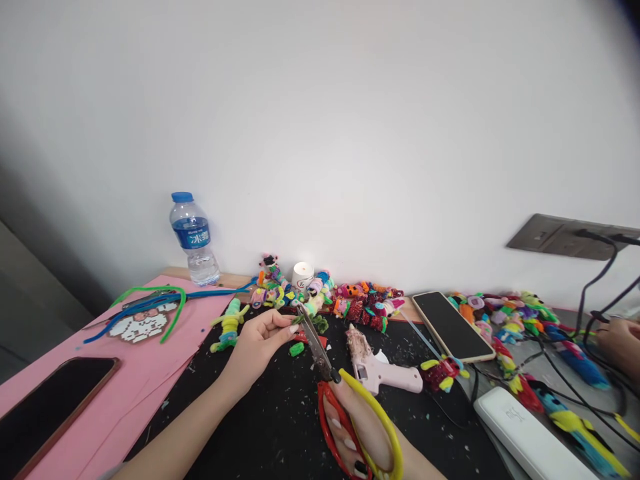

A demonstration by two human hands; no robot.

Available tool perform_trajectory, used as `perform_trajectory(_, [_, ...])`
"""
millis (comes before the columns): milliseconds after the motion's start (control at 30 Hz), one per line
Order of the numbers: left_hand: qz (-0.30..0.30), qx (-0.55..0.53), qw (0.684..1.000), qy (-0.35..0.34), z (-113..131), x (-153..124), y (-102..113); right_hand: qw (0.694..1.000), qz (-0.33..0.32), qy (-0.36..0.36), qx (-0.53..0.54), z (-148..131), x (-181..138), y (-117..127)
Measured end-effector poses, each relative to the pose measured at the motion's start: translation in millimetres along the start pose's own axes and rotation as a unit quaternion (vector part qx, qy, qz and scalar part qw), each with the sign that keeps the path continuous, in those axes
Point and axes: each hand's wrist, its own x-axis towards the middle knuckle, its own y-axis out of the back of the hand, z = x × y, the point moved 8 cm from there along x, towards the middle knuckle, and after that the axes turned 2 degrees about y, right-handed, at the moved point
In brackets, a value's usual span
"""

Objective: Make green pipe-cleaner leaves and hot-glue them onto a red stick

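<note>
My left hand [261,341] pinches a dark green fuzzy pipe cleaner [321,325] between thumb and fingertips. In my right hand [367,420] is a pair of scissors [316,347] with red and yellow handles. The scissor blades point away from me and lie right beside my left fingertips, across the pipe cleaner. Whether the blades touch it I cannot tell. Below them on the black mat sits a small bright green fuzzy piece [297,349]. A yellow-green pipe cleaner figure [230,325] lies left of my left hand, and a pink glue gun [383,373] rests right of the scissors.
Along the wall lie several colourful pipe cleaner figures [363,313] and a paper cup [303,273]. A water bottle [194,243] and a phone [55,407] are at left. At right are another phone [453,327], a white power bank [525,427], cables and another person's hand [620,343].
</note>
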Motion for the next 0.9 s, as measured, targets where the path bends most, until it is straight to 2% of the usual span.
perform_trajectory(300, [-0.002, -0.037, 0.999, 0.031, -7, -1, -1, 0.999, 0.029, -0.035, -0.001, 9, 1, 6])
perform_trajectory(500, [0.004, -0.041, 0.999, 0.036, -6, -2, 0, 0.997, -0.068, 0.026, 0.023, -1, -2, -8])
perform_trajectory(600, [0.007, -0.040, 0.999, 0.037, -5, -2, 0, 0.995, -0.085, 0.038, 0.025, -4, -5, -12])
perform_trajectory(700, [0.000, -0.025, 0.999, 0.032, -4, -1, 0, 0.996, -0.080, 0.046, 0.020, -5, -5, -14])
perform_trajectory(900, [-0.001, 0.013, 1.000, 0.017, -3, 2, 3, 0.999, -0.024, 0.044, -0.014, 1, 0, -4])
